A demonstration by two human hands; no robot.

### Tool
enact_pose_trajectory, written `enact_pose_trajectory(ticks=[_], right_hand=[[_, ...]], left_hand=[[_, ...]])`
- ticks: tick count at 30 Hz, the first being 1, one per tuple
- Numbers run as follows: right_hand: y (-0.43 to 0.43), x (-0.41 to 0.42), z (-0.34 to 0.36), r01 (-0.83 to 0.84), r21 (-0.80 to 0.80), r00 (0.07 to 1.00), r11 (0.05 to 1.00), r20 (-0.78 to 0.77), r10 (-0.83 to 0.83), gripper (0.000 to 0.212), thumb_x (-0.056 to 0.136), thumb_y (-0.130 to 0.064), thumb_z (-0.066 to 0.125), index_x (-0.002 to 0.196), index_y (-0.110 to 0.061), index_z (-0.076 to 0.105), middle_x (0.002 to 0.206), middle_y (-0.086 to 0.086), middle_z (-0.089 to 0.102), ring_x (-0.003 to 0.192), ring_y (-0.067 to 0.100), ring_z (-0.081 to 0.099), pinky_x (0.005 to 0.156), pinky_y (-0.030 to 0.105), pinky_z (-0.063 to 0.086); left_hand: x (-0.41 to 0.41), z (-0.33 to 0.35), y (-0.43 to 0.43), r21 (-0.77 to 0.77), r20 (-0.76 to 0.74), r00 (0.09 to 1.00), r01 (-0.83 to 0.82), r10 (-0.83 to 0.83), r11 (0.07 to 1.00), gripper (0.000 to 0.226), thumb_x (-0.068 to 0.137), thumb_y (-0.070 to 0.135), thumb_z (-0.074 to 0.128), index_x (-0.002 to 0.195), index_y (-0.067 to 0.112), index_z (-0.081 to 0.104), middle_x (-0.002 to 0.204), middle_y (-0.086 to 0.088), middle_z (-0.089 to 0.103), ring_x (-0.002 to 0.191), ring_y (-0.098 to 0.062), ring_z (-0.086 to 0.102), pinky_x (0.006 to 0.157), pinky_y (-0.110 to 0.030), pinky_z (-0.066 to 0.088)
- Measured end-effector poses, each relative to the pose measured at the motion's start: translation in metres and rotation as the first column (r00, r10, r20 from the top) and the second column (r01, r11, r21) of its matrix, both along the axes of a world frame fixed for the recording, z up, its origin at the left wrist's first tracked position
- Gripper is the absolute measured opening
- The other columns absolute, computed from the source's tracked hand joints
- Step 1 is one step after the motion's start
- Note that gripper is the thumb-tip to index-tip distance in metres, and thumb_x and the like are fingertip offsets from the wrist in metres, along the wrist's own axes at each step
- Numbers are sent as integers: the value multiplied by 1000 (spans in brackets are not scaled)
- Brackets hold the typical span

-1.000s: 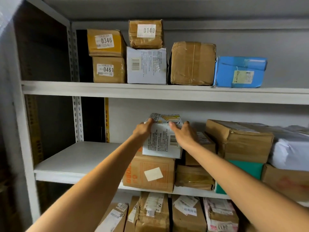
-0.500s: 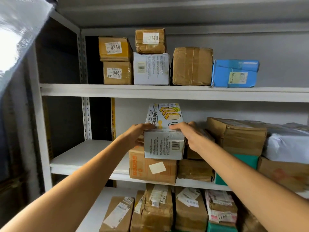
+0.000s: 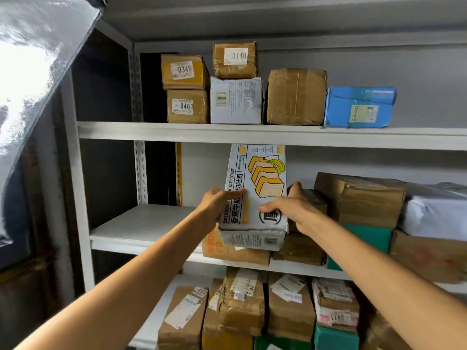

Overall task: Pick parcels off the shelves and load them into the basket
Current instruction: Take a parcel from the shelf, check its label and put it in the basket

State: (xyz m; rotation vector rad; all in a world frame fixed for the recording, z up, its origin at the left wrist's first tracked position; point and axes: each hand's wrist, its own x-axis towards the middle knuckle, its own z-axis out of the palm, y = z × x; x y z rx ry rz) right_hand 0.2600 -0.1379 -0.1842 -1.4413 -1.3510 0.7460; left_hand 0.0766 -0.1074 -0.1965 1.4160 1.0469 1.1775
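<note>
A white toast carton printed with yellow bread slices and a banana is half out of the middle shelf, its near end resting over a brown box with orange print. My left hand grips the carton's left side with the thumb on its top face. My right hand grips the right side, thumb across the top. No basket is in view.
Brown, teal and white parcels crowd the middle shelf to the right. The top shelf carries numbered brown boxes, a white box and a blue parcel. Labelled parcels fill the bottom shelf. A shiny grey sheet hangs at upper left.
Both hands have drawn the carton toward me, out of the shelf, so its printed top face now shows. The camera has also drawn back and tilted.
</note>
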Motion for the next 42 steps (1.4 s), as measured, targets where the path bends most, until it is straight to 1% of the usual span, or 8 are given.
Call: enact_pose_trajectory(ticks=[4,14,18,24,28,32,35,42], right_hand=[[-8,3,-15,-20,49,999,999,-42,22,115,68,-8,85,151,-5,6,153,13,33,139,28,33,110,38,32],[-19,1,-19,-104,204,994,973,-9,108,104,65,-20,88,147,-4,26,139,6,51,131,25,45,108,36,39],[-36,3,-24,-129,508,986,851,161,53,92,63,-5,87,140,-10,38,112,-19,48,109,2,52,85,1,39],[-37,10,-34,-218,654,956,725,292,25,103,58,-20,92,144,-20,35,132,6,51,121,18,54,93,34,53],[-44,8,-20,-274,612,957,742,99,272,89,64,-3,82,142,-15,41,126,-5,61,111,-4,59,82,12,51],[-29,16,-12,-283,501,858,818,-248,449,60,59,-13,80,117,-19,62,107,1,73,106,22,66,81,34,53],[-19,22,-13,-385,434,688,814,-453,567,85,33,-31,97,109,-16,63,106,7,73,98,26,69,76,38,56],[-22,20,-16,-380,373,669,847,-521,530,80,46,-21,93,119,-14,60,114,11,70,110,33,63,80,41,56]], left_hand=[[-13,-10,-10,80,31,998,55,-58,995,9,86,16,67,91,10,61,86,-7,70,78,-21,67,68,-31,56],[-26,-22,-24,214,-108,973,222,-202,951,44,69,19,72,109,4,62,103,-10,72,95,-26,69,76,-34,57],[-27,-31,-27,351,14,977,194,-213,916,80,55,11,81,125,-1,43,115,-20,65,106,-35,64,83,-44,56],[-24,-40,-38,541,14,989,114,-145,833,61,55,-4,80,112,-6,57,105,-15,71,98,-33,68,72,-41,58],[-24,-35,-41,579,4,998,47,-61,814,84,54,25,90,123,12,43,118,-4,65,112,-24,63,87,-49,54],[-16,-29,-55,692,-124,988,18,94,722,104,60,59,79,144,31,24,148,12,36,138,-7,35,108,-35,37],[-10,-24,-60,801,-170,949,-25,266,599,109,61,64,71,150,36,15,150,12,16,143,-8,14,112,-38,23],[-13,-15,-56,747,-145,958,-58,247,662,104,58,63,76,147,38,28,144,15,30,136,-6,29,108,-42,38]])
